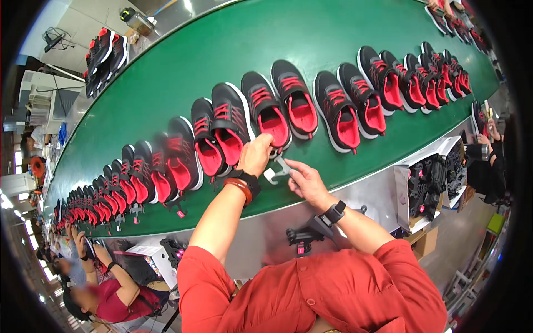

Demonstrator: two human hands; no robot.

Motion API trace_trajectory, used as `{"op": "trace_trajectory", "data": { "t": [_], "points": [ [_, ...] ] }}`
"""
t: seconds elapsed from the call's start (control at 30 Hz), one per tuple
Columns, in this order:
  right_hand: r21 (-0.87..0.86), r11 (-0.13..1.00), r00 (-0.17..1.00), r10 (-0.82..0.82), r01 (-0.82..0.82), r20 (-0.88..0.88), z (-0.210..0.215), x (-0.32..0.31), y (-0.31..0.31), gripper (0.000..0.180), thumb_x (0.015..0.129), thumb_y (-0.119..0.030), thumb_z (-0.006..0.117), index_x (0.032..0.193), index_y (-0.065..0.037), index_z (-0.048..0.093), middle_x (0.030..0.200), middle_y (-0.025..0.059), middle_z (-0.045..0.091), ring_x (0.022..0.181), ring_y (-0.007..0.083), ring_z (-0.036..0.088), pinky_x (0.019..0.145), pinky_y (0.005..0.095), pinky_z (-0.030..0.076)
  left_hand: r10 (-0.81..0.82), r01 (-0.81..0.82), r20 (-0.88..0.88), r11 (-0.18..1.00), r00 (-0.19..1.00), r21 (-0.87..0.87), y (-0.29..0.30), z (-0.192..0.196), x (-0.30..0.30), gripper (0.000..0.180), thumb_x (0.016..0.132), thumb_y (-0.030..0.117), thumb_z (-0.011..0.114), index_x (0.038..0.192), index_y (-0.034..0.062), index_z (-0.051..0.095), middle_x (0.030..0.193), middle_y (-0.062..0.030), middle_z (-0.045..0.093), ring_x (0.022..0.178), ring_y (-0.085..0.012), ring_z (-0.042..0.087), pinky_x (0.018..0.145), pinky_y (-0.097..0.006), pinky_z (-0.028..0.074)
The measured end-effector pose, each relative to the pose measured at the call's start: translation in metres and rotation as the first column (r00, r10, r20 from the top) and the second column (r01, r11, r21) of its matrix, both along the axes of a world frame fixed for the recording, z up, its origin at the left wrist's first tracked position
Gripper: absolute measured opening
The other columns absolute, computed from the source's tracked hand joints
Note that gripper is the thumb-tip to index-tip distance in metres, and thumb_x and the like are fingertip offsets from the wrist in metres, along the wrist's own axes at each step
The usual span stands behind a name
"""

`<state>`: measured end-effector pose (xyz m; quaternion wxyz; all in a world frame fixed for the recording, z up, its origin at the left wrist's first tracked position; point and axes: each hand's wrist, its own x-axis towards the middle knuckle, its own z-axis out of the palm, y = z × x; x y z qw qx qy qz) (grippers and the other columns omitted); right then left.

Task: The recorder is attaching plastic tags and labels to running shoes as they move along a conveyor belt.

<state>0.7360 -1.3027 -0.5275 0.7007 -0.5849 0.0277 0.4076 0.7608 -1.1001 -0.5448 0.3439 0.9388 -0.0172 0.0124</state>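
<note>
Black sneakers with red laces and red linings stand in a long row on a green table. My left hand (256,156) is closed on the heel of one sneaker (260,94), its fingers at the collar. Just right of it, my right hand (305,180) pinches a light grey plastic shoe hanger (279,170), whose top end meets that heel. How far it is hooked in is hidden by my fingers. Another sneaker (294,94) stands close beside on the right. To the left, several sneakers have similar hangers (136,210) at their heels.
Black hangers (308,232) lie near my front at the metal table edge. A white box (402,191) of black hangers stands right. Co-workers sit lower left, one in a dark red shirt (119,299), and at far right. More sneakers (102,58) are stacked beyond the green table (166,72).
</note>
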Motion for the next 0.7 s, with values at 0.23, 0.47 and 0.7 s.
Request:
{"op": "trace_trajectory", "data": {
  "t": [0.23,0.47,0.7],
  "points": [
    [-0.147,0.951,0.943,0.292,-0.271,0.156,0.029,0.057,-0.022,0.026,0.099,-0.021,0.050,0.117,-0.003,0.057,0.067,-0.0011,0.057,0.053,0.0065,0.050,0.049,0.0229,0.040,-0.387,0.364,0.019,0.881,0.922,0.302,-0.014,0.036,-0.015,0.050,0.086,0.007,0.056,0.134,0.0197,0.044,0.131,-0.0222,0.048,0.090,-0.0355,0.067,0.070,-0.045,0.056],
    [-0.484,0.873,0.214,0.463,0.057,0.860,0.046,0.109,-0.017,0.027,0.090,-0.013,0.055,0.115,-0.002,0.057,0.112,0.0157,0.062,0.089,0.0318,0.064,0.076,0.0422,0.052,-0.210,0.214,-0.042,0.950,0.977,0.227,-0.007,0.015,-0.019,0.038,0.087,0.013,0.057,0.125,0.0169,0.055,0.088,-0.0160,0.056,0.074,-0.0374,0.063,0.063,-0.048,0.051],
    [-0.820,0.572,-0.187,0.803,-0.019,0.565,0.020,0.155,-0.032,0.019,0.082,-0.021,0.063,0.095,-0.008,0.060,0.095,0.0114,0.060,0.086,0.0319,0.062,0.074,0.0436,0.051,-0.032,0.046,-0.138,0.995,0.990,0.093,-0.021,0.028,-0.025,0.033,0.088,0.010,0.050,0.120,0.0170,0.056,0.093,-0.0177,0.059,0.077,-0.0399,0.062,0.067,-0.050,0.050]
  ]
}}
